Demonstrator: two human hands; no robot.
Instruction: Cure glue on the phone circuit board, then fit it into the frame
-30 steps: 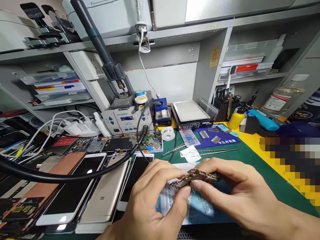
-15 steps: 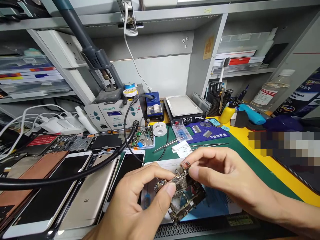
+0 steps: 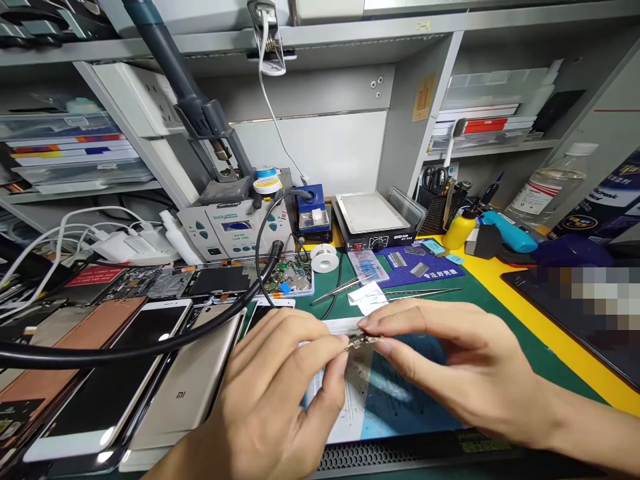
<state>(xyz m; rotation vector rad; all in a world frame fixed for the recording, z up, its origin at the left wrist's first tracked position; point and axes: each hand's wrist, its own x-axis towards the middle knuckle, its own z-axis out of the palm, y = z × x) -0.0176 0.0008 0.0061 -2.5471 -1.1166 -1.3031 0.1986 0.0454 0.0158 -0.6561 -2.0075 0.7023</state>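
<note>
A small phone circuit board (image 3: 363,341) with metal shields is held edge-on, so I see little of its face. My left hand (image 3: 267,393) pinches one end between thumb and fingertips. My right hand (image 3: 450,360) pinches the other end the same way. Under the hands lies a blue repair mat (image 3: 400,393) with a white sheet (image 3: 345,400) on it, and neither hand rests on them. Close to my left hand are a gold phone (image 3: 187,383) and other phones in a row.
A black hot-air hose (image 3: 150,345) runs across the phones. Behind are a rework station (image 3: 235,230), a heating plate (image 3: 370,215), a solder roll (image 3: 324,260), tweezers (image 3: 345,288) and a tray of parts (image 3: 290,277). Shelves stand above, and a yellow bottle (image 3: 459,230) stands at right.
The board has turned from showing its face to nearly edge-on, and it sits higher, between my fingertips. The view has shifted slightly.
</note>
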